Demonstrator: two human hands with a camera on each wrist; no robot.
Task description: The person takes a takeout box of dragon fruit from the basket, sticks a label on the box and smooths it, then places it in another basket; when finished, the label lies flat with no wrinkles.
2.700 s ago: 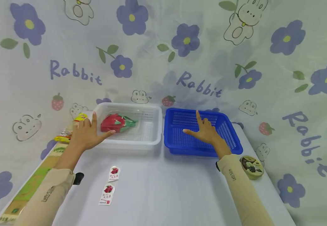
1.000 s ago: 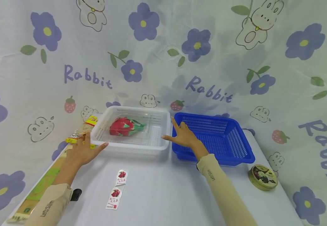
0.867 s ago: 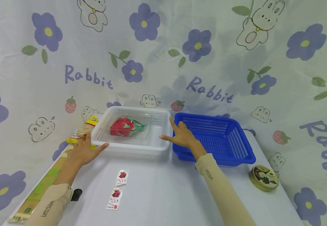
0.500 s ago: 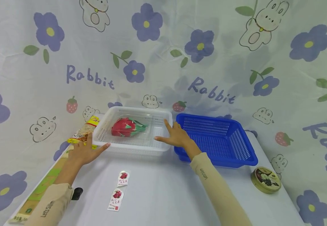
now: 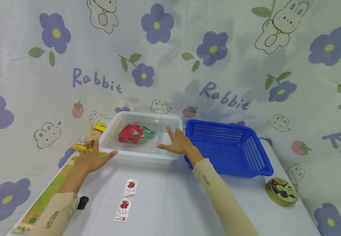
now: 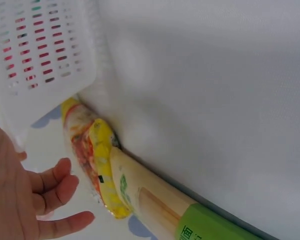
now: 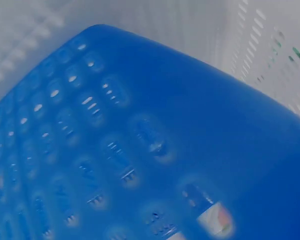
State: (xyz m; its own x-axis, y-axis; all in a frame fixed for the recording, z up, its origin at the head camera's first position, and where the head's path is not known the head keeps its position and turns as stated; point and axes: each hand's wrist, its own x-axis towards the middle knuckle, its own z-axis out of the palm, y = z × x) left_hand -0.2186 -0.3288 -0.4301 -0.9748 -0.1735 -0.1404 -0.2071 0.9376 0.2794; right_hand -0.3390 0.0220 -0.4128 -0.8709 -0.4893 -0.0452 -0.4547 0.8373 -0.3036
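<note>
Left hand (image 5: 89,160): released, your thumb and forefinger spread by the 8 o'clock corner of the white basket (image 5: 146,154); whether you touch it cannot be told.
Right hand (image 5: 177,143): released too, your thumb and forefinger apart over that basket's 4 o'clock end.
Dragon fruit (image 5: 133,133): packed in clear plastic inside the white basket, between 9 and 10 o'clock from your right hand.
Yellow bag (image 5: 93,136): 12 o'clock from your left hand.
Blue basket (image 5: 227,154): 3 o'clock from your right hand.
Tin (image 5: 281,191): off the blue basket's 4 o'clock corner.
</note>
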